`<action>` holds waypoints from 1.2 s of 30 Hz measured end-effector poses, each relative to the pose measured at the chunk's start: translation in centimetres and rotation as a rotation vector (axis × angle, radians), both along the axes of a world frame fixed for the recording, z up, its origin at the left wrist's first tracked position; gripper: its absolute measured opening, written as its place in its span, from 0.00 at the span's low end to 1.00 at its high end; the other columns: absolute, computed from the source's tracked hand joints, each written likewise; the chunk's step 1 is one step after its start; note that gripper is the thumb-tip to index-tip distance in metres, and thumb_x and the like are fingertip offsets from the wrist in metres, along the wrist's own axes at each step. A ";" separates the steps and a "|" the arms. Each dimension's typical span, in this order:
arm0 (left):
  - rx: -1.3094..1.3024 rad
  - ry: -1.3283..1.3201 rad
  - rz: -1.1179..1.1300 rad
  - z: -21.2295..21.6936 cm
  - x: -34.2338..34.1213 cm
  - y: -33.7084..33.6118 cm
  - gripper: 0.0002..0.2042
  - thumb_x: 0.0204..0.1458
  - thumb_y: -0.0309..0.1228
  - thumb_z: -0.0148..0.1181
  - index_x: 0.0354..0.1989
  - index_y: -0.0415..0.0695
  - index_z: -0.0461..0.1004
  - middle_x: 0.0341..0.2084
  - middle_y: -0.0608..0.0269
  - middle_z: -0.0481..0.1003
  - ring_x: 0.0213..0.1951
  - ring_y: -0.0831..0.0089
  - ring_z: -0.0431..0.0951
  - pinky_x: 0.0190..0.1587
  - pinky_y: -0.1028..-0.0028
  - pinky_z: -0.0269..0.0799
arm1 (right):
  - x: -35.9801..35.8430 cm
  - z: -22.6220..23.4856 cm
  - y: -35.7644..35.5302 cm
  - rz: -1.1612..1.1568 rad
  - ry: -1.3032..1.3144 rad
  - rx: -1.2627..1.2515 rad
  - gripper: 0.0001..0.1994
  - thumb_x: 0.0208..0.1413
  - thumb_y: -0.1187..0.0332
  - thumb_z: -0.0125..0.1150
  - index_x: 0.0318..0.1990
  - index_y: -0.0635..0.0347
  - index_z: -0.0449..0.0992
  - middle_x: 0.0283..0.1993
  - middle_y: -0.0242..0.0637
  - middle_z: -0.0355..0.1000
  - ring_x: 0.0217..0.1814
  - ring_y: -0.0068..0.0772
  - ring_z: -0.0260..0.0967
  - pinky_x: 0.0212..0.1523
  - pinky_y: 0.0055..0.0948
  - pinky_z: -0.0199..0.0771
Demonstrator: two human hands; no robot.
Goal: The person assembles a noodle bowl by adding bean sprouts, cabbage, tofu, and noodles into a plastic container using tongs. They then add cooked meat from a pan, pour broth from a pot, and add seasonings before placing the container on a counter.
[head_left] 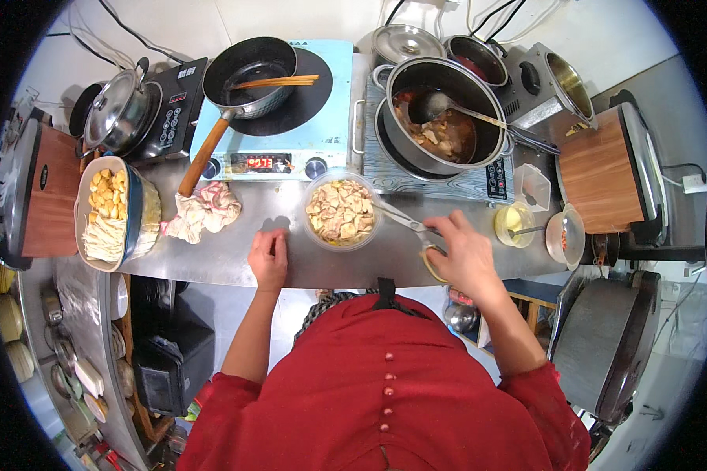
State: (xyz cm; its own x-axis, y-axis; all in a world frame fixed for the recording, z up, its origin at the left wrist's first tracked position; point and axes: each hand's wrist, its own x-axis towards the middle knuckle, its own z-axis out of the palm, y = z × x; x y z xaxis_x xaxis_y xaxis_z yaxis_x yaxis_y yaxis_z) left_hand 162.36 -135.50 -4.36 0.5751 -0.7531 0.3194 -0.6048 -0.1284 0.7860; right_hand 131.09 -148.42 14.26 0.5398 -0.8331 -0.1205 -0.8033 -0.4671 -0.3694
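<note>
1. At the centre of the frame, a round, translucent tub [342, 248] stands on the steel counter, filled with small, irregular chopped pieces [340, 210], pale cream with pinkish-tan patches and a moist look.
2. Scissors [404, 218], silver-bladed with a yellowish handle loop, point at the tub's right rim; whether they touch it I cannot tell.
3. The right hand [465, 255], right of centre, has its fingers closed on the scissors' handle.
4. The left hand [269, 260], left of the tub, is loosely curled at the counter [291, 271]; whether it pinches anything I cannot tell.
5. Upper right: a pot [491, 102] of brown stew with a ladle [479, 116].
6. Upper left: a black pan [251, 71].
</note>
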 end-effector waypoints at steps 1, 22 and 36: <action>-0.006 0.092 0.030 0.2 -0.2 -0.2 0.05 0.57 0.25 0.59 0.38 0.42 0.80 0.24 0.62 0.70 0.25 0.71 0.72 0.27 0.70 0.68 | -1.3 -0.2 0.0 -0.035 -0.013 0.021 0.21 0.45 0.68 0.69 0.50 0.52 0.75 0.44 0.41 0.70 0.43 0.51 0.75 0.41 0.45 0.77; 0.215 1.036 0.094 2.3 -7.3 -1.5 0.35 0.68 0.55 0.38 0.59 0.28 0.67 0.51 0.51 0.75 0.51 0.69 0.74 0.55 0.72 0.69 | 1.1 -8.6 -2.7 0.068 -0.666 0.568 0.12 0.65 0.69 0.55 0.54 0.57 0.76 0.44 0.37 0.74 0.44 0.29 0.76 0.40 0.27 0.77; -0.229 1.268 0.174 9.8 -16.3 6.0 0.36 0.66 0.60 0.36 0.70 0.42 0.53 0.64 0.55 0.62 0.59 0.67 0.71 0.50 0.67 0.77 | 3.8 -7.3 -1.3 0.048 -0.701 1.514 0.26 0.68 0.51 0.50 0.65 0.58 0.67 0.60 0.39 0.70 0.60 0.34 0.70 0.57 0.37 0.73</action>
State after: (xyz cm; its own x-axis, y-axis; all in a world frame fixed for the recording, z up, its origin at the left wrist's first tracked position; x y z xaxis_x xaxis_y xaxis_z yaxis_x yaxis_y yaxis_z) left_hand 146.06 -129.51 5.39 0.6536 -0.6394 -0.4049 0.5822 0.0830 0.8088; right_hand 134.89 -149.72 6.94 0.8541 -0.1798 -0.4880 -0.2940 0.6070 -0.7383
